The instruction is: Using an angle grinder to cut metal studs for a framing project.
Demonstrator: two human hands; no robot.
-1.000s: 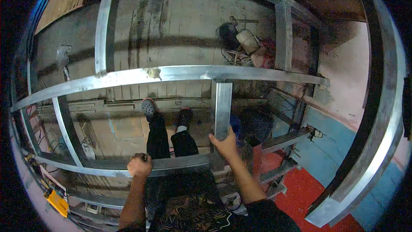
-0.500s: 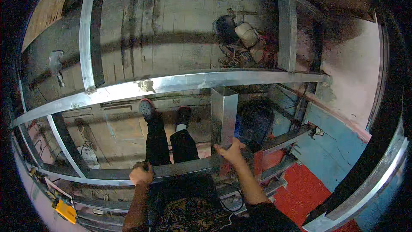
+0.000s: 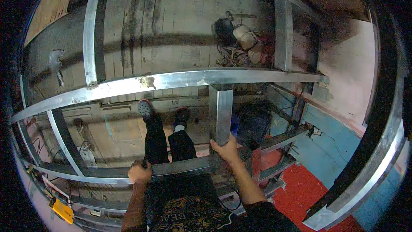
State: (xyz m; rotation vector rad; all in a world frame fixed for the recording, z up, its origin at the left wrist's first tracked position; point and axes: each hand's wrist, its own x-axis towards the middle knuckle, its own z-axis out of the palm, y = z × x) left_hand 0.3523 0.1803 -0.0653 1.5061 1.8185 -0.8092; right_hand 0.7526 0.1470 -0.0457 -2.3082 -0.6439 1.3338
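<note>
Shiny, scuffed square steel upright (image 3: 220, 114) at centre; similar glossy steel cross rail (image 3: 171, 81) above; rough, stained concrete floor (image 3: 171, 30) in the upper frame.

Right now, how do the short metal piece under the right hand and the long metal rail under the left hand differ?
The short square tube runs away from the person, bridging two rails; the long rail runs across the view, left to right. The right hand holds the tube's near end with spread fingers; the left hand closes as a fist on the rail. The tube looks wider and brighter; the rail lies more in shadow. Both are silvery metal frame members.
</note>
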